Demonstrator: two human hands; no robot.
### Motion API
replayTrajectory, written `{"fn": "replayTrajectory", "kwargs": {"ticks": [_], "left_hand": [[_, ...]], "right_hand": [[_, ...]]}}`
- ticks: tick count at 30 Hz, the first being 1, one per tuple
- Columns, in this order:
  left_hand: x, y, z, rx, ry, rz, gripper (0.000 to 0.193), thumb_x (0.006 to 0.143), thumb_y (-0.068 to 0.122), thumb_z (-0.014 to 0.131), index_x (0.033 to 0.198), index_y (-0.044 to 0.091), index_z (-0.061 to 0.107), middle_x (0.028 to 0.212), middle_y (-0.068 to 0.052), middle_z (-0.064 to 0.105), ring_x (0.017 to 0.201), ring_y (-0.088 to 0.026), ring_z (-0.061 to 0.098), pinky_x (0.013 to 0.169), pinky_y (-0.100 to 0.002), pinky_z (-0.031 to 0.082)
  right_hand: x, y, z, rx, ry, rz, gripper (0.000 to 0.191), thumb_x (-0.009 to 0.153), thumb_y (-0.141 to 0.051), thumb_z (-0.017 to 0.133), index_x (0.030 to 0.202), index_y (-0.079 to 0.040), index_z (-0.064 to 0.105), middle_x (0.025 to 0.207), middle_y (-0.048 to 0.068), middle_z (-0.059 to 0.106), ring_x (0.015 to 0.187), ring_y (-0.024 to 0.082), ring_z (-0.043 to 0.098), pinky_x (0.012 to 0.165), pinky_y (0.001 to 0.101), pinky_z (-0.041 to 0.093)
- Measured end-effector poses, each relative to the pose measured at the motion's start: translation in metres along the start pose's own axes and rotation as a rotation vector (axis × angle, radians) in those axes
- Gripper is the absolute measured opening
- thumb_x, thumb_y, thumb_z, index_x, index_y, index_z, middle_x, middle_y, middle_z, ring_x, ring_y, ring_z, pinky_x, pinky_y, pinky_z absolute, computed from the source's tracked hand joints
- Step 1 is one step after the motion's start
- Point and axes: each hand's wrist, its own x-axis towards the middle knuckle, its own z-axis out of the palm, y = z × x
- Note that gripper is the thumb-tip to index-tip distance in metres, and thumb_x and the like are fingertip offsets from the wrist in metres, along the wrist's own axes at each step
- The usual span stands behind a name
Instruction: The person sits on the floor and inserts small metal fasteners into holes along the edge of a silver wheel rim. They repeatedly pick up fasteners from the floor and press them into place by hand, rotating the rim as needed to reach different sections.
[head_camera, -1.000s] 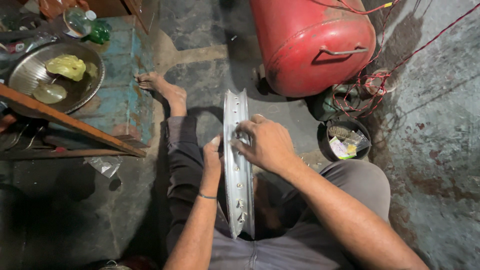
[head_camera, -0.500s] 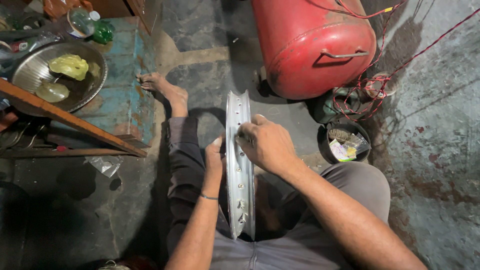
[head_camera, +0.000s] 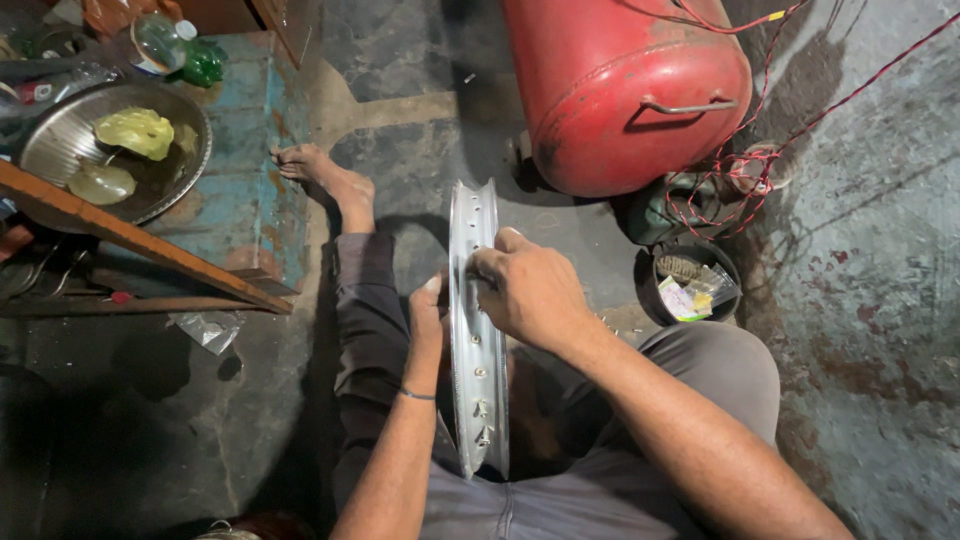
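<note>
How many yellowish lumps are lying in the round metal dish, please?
2: a larger bright lump near the middle of the metal dish, and a paler lump just below it.

The wheel rim (head_camera: 476, 330) is bright, smooth metal, the red tank (head_camera: 620, 85) dull painted metal, the floor (head_camera: 860, 300) rough concrete.

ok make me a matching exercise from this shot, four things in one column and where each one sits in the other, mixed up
Things:
1. wheel rim
2. red tank
3. metal bowl
4. small black tub

Places:
A. on the blue bench at upper left
B. on the floor just below the red tank, by the red wires
C. upright between the left hand and right hand
D. lying on the floor at the top of the view

Pairs: 1-C, 2-D, 3-A, 4-B
</note>
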Motion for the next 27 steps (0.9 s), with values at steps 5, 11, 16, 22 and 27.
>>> {"fn": "replayTrajectory", "kwargs": {"ticks": [5,11,16,22,27], "left_hand": [[-0.006,0.007,0.001,-0.127,0.002,-0.058,0.042,0.108,0.027,0.046,0.121,-0.005,0.071,0.103,-0.008,0.072,0.085,-0.014,0.069,0.072,-0.028,0.055],[-0.004,-0.003,-0.002,0.009,-0.036,0.086,0.041,0.107,0.026,0.046,0.126,-0.002,0.07,0.11,-0.005,0.072,0.095,-0.013,0.068,0.081,-0.027,0.057],[0.004,-0.015,-0.002,-0.183,0.027,-0.05,0.04,0.103,0.023,0.049,0.124,-0.003,0.071,0.11,-0.009,0.073,0.096,-0.018,0.069,0.084,-0.032,0.056],[-0.016,0.023,0.0,0.003,-0.114,0.135,0.038,0.097,0.017,0.056,0.125,-0.003,0.07,0.115,-0.012,0.074,0.102,-0.019,0.07,0.092,-0.033,0.053],[-0.034,0.093,-0.015,0.329,-0.459,0.337,0.028,0.088,-0.001,0.062,0.115,-0.006,0.067,0.116,-0.013,0.069,0.11,-0.019,0.064,0.098,-0.033,0.05]], "right_hand": [[0.0,-0.002,-0.001,-0.024,0.008,0.047,0.017,0.085,-0.026,0.075,0.093,-0.011,0.075,0.09,0.013,0.065,0.074,0.039,0.066,0.066,0.0515,0.051],[-0.001,0.001,0.0,-0.043,0.025,0.033,0.022,0.083,-0.027,0.076,0.092,-0.007,0.073,0.087,0.014,0.063,0.071,0.04,0.065,0.062,0.0517,0.05],[0.0,0.004,0.002,-0.043,0.029,-0.139,0.017,0.088,-0.022,0.073,0.089,-0.006,0.069,0.088,0.011,0.064,0.077,0.037,0.066,0.064,0.0492,0.051],[0.003,0.02,-0.003,0.104,0.177,-0.109,0.015,0.085,-0.019,0.075,0.093,-0.007,0.071,0.082,0.013,0.062,0.069,0.033,0.064,0.06,0.0442,0.049],[0.008,0.052,-0.013,0.192,0.213,0.031,0.013,0.083,-0.016,0.075,0.09,-0.005,0.071,0.077,0.013,0.065,0.065,0.028,0.065,0.061,0.0392,0.051]]}}
